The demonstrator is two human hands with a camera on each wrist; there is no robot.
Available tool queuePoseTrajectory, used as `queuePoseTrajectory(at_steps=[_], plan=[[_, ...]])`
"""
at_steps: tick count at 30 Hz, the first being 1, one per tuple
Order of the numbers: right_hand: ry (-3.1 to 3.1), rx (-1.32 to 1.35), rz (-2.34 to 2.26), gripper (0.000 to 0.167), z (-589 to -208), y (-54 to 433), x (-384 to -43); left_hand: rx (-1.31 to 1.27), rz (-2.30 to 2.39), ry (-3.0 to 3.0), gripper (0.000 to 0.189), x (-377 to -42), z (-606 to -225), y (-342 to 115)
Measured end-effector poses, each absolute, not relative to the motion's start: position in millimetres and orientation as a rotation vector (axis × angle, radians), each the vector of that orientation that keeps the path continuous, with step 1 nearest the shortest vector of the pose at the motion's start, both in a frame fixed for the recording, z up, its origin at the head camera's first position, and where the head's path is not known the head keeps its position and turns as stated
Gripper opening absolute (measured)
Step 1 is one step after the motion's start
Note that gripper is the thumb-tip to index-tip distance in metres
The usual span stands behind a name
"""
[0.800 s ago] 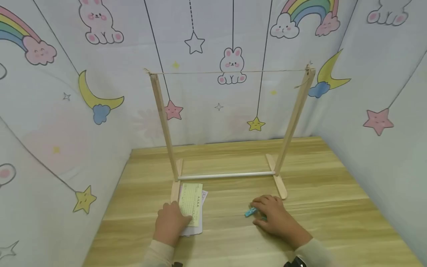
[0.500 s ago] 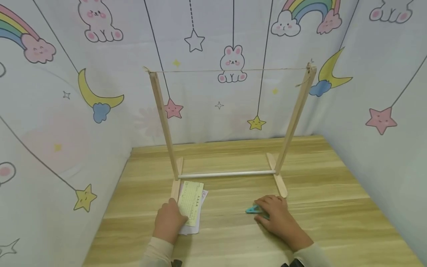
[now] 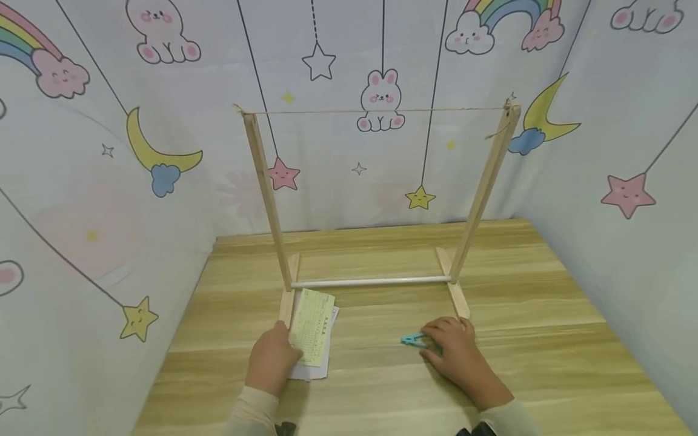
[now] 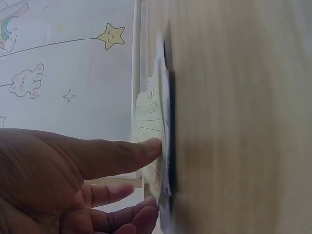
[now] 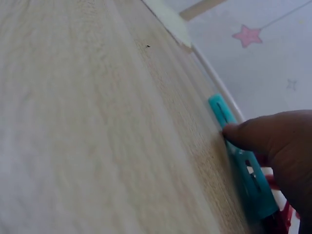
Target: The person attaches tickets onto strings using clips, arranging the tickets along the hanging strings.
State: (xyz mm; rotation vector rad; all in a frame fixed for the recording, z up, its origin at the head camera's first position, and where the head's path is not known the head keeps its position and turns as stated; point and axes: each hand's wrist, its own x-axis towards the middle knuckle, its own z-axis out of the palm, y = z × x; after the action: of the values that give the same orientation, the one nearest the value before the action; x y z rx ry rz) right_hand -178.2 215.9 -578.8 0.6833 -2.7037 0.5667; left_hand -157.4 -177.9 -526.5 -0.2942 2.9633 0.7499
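left hand [image 3: 269, 361]: pinching yellow slip [image 3: 312, 330] | right hand [image 3: 452, 351]: gripping teal clip [image 3: 412, 340] | risk: white sheet [image 3: 315, 373] beneath left's slip may drag along if caught

A tabletop [image 3: 371, 357] with pale yellow-brown wood grain stretched across the scene and bore a wooden frame [image 3: 267, 206] towards its far side, standing on two flat feet, the left foot [image 3: 286, 307] and the right foot [image 3: 459, 300]. On the near left, beside the left foot, a yellow printed slip [image 3: 313, 327] lay over white paper [image 3: 319, 372] that showed along its right and near edges. On the near right, a turquoise clip [image 3: 411, 340] lay nearer than the right foot and to its left.
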Motion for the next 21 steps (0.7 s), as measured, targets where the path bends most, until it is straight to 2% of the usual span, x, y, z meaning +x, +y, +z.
queuePoseTrajectory(at_steps=[7, 14, 21], plan=[[-2.699, 0.673, 0.566, 0.034, -577.0, 215.3, -176.1, -0.287, 0.738, 2.957, 0.027, -155.8, -526.3, -174.9], [-2.694, 0.666, 0.573, 0.032, -580.6, 216.6, -178.3, -0.357, 0.795, 2.878, 0.025, -155.8, -520.0, -172.6], [-2.677, 0.667, 0.594, 0.033, -580.7, 215.5, -177.7, -0.379, 0.874, 2.829, 0.016, -156.6, -522.1, -175.1]])
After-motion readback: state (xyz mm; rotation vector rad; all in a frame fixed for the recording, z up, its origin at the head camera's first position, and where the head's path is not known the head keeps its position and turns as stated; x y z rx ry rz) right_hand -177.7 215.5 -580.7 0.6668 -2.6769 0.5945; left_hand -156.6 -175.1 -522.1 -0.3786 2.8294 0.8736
